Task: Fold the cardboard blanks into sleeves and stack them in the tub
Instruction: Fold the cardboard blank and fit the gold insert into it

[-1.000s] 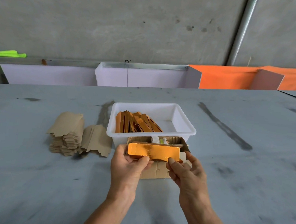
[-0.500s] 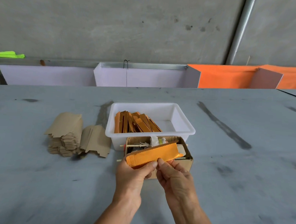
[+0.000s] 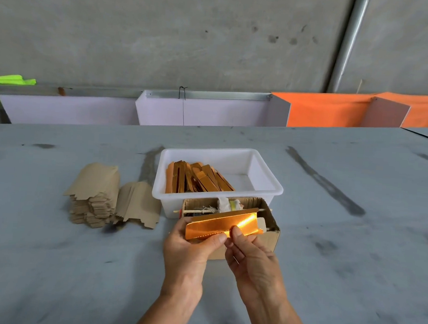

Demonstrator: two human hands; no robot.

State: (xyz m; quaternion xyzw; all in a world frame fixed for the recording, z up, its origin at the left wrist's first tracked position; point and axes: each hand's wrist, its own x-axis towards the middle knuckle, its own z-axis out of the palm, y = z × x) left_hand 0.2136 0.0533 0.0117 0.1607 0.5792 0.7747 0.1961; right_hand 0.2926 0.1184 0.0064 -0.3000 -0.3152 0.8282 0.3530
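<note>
— Both hands are on one gold-orange blank (image 3: 222,226), yes? How is it held?

— Left hand (image 3: 190,245) pinches its left end, thumb on the near edge. Right hand (image 3: 248,254) pinches the lower edge near the middle, thumb on the shiny face. They hold it over a small open carton (image 3: 270,230), just this side of the white tub (image 3: 220,199).

— How would you expect it to handle?

— Light, I'd judge, and thin: stiff along the creases, easily dented across a panel. The foil face looks slick, so grip at the edges and beside the scored lines, not on the flat middle.

— Anything you can't make out?

— Its back face and the fingers behind it are hidden, so I cannot tell whether the seam is closed. The carton's contents are a jumble, cloth and a stick perhaps. Folded sleeves (image 3: 197,177) lie in the tub's left part. Brown blanks (image 3: 94,194) are stacked on the desk (image 3: 328,244) to the left; their count is unclear.
</note>
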